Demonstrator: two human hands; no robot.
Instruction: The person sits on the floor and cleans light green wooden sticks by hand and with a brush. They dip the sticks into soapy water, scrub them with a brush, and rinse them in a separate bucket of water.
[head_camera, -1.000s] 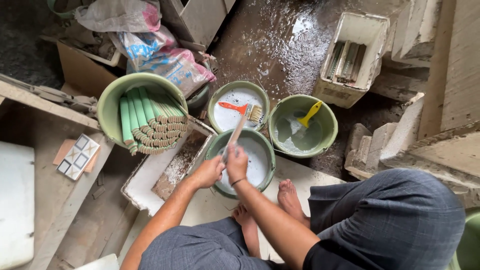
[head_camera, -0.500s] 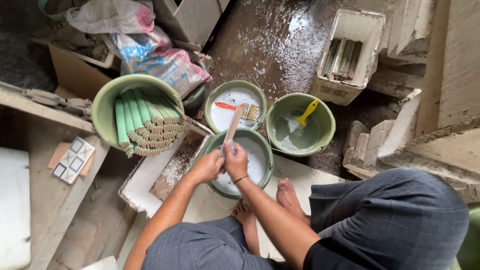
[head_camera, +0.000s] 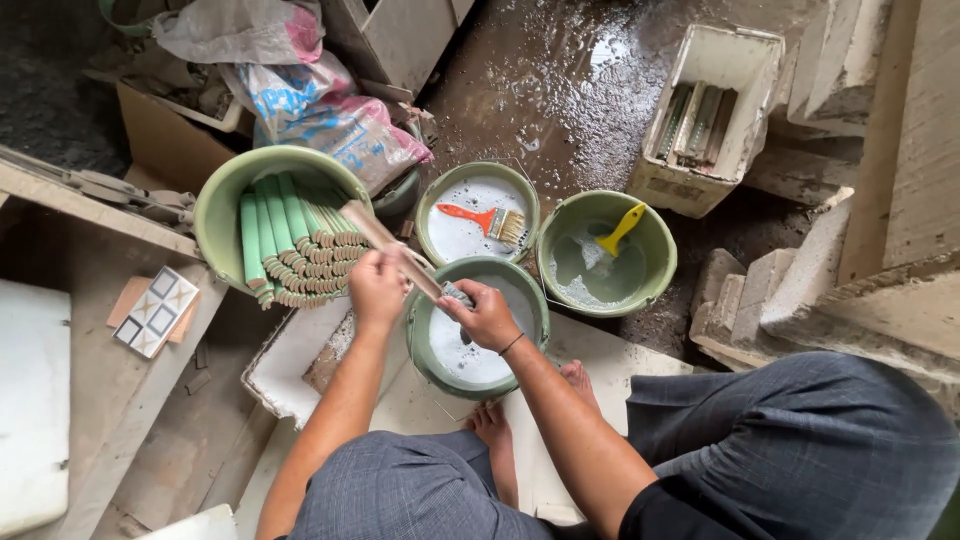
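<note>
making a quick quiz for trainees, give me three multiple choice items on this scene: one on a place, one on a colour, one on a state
1. Where does the orange-handled brush lie?
A. in a basin of white liquid
B. on the floor
C. in the white crate

2. What colour is the handle of the brush in the right-hand basin?
A. red
B. yellow
C. blue

3. What do the hands do?
A. rest empty
B. hold a long strip over a basin
C. lift a sack

Answers: A, it lies in the basin; B, yellow handle; B, left hand and right hand grip the long strip above the near basin.

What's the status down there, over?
Left hand grips a long strip; right hand rubs it over the near green bucket. Bucket of green strips alongside. Nothing blocking.
</note>
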